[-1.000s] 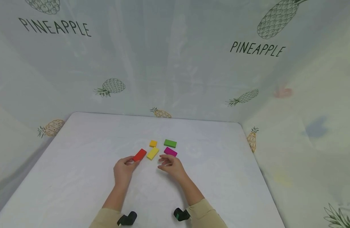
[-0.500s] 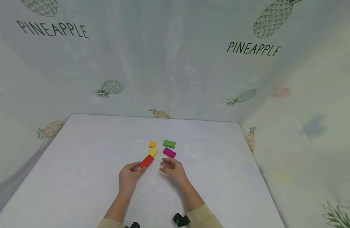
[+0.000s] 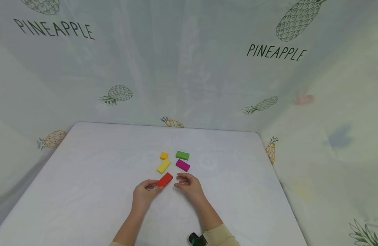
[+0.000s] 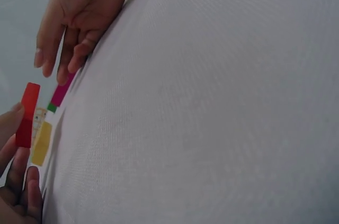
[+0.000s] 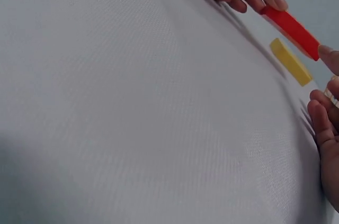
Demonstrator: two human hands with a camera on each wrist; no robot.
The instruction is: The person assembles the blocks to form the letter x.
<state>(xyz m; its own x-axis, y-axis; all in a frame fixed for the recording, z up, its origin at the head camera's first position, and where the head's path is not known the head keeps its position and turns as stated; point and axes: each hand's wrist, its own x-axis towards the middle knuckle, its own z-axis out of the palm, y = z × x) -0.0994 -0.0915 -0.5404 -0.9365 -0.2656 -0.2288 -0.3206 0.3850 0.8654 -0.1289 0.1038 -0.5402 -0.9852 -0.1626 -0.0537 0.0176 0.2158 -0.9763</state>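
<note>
the left hand pinches the red block by its near left end, leaving the far right end bare beside the empty right hand, thumb and fingers apart.

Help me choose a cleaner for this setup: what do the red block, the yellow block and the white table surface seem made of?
Red block: painted wood or plastic, fairly matte; even colour, straight edges, no visible grain.
Yellow block: probably the same, with the same flat, even look.
White table surface: perhaps woven cloth, matte; wrist views show a fine, thread-like texture.
</note>
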